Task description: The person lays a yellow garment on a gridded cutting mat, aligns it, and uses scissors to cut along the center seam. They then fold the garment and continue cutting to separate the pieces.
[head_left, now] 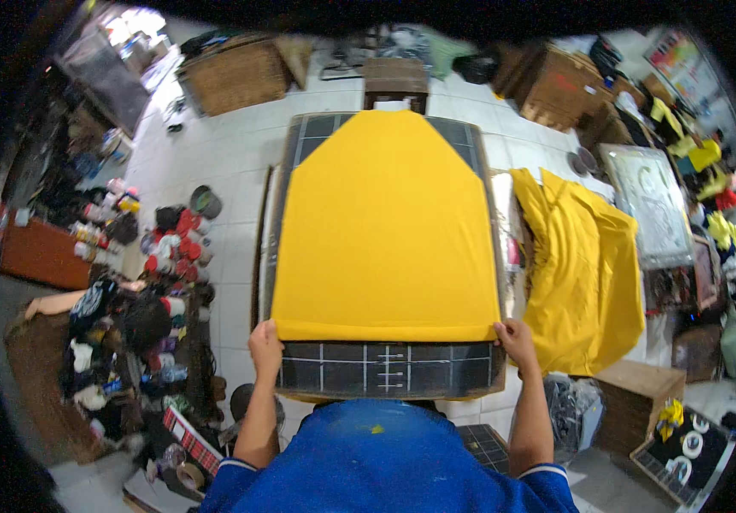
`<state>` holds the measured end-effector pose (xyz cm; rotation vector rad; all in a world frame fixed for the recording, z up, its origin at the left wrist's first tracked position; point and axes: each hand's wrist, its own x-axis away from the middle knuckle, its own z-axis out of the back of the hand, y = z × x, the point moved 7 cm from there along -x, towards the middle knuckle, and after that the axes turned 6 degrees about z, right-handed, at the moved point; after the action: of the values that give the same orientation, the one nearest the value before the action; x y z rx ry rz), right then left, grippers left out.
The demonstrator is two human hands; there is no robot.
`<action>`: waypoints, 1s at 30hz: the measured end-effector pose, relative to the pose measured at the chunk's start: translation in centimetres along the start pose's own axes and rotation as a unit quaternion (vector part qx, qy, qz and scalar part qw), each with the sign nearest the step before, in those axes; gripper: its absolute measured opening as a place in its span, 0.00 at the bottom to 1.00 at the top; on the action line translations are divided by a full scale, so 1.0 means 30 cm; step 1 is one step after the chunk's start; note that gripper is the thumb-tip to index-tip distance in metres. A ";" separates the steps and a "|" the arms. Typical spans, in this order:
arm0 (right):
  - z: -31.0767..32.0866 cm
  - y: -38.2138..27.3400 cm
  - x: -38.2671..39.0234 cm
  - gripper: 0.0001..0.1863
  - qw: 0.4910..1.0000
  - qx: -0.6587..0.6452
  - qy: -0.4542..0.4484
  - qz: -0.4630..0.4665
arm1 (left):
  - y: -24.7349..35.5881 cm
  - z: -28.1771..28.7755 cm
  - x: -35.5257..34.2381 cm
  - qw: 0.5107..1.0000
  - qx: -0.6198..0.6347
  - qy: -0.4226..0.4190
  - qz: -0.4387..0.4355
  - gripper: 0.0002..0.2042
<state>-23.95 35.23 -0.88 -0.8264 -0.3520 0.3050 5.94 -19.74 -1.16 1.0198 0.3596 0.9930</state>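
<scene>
A flat yellow fabric piece (385, 231) with angled top corners lies over a dark gridded board (342, 368), whose near strip shows below the fabric's folded edge. My left hand (265, 346) pinches the left end of that edge. My right hand (513, 342) grips the right end, fingers closed on the fabric. Both hands are at the board's sides, level with each other.
A loose heap of yellow fabric (582, 274) lies to the right, beside a pale sheet (646, 205). Wooden boxes (637, 398) stand at right and back. Spools and clutter (167, 248) fill the left, on and around tiled floor (231, 282).
</scene>
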 end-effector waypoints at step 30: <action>-0.010 0.021 0.201 0.18 0.997 -0.059 -0.016 -0.048 | -0.038 0.081 0.184 0.999 -0.049 0.019 0.000 0.17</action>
<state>-18.47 37.83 -0.43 -0.9186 -0.4413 0.2102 11.10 -16.69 0.12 0.9142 0.3392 1.0213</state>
